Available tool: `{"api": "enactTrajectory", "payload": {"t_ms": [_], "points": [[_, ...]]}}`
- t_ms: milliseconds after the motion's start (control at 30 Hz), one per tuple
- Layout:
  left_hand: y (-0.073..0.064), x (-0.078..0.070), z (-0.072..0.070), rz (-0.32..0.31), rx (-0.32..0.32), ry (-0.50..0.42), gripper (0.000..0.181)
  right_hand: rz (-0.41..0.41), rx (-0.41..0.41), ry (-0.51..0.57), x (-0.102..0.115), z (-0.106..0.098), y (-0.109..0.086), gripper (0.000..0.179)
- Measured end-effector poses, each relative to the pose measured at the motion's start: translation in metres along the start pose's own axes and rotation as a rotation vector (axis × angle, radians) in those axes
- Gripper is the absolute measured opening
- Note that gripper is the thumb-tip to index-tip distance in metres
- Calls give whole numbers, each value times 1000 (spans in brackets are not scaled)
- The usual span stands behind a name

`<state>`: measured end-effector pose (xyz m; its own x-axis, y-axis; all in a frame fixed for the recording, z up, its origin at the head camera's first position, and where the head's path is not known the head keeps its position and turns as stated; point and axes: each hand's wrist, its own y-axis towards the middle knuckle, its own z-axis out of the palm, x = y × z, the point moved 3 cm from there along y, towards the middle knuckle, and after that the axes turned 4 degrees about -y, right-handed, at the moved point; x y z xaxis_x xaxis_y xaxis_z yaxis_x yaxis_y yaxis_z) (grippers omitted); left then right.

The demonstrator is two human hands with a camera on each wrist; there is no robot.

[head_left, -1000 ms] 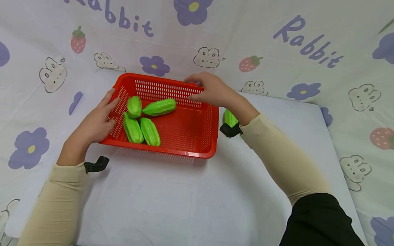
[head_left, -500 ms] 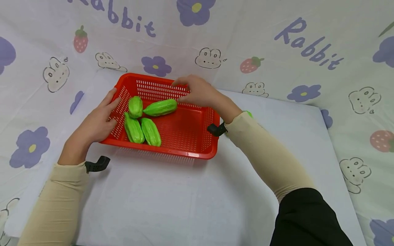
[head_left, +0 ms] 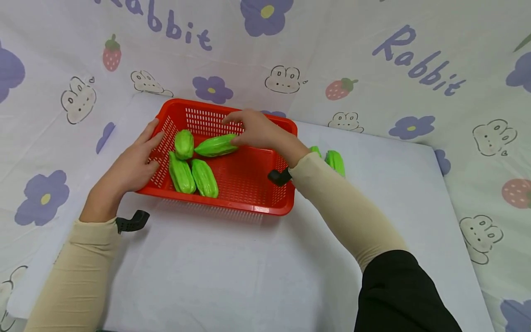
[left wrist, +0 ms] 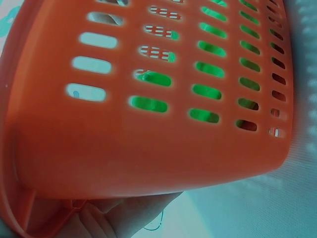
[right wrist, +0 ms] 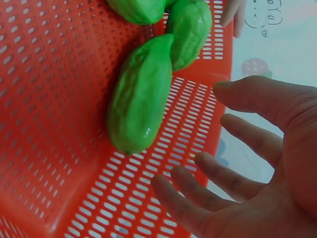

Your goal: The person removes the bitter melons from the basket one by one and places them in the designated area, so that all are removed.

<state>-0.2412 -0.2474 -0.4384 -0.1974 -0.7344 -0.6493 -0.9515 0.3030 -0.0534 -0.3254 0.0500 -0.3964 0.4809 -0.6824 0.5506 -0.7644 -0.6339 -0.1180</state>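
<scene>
Though glossy, ridged vegetables (head_left: 204,179) in slotted basket (head_left: 253,180)

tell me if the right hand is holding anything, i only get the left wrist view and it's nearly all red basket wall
Observer: No, the head and right wrist views show the right hand holding nothing.
Operator: ok and anything green outside the basket
Observer: Yes, in the head view two green vegetables show on the white surface to its right, at the edge of the right sleeve.
</scene>
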Motion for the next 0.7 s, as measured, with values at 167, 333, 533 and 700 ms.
{"api": "enactTrajectory", "payload": {"t_ms": [167,333,533,700], "points": [[1,0,0,-3,2,-11,76,10,26,2,-2,8,11,54],[1,0,0,-5,3,-13,76,41,53,13,-6,18,17,55],[1,1,0,-7,7,-9,76,42,54,9,-8,27,24,52],[1,1,-1,-5,7,-13,76,40,63,-36,-7,33,28,53]]}}
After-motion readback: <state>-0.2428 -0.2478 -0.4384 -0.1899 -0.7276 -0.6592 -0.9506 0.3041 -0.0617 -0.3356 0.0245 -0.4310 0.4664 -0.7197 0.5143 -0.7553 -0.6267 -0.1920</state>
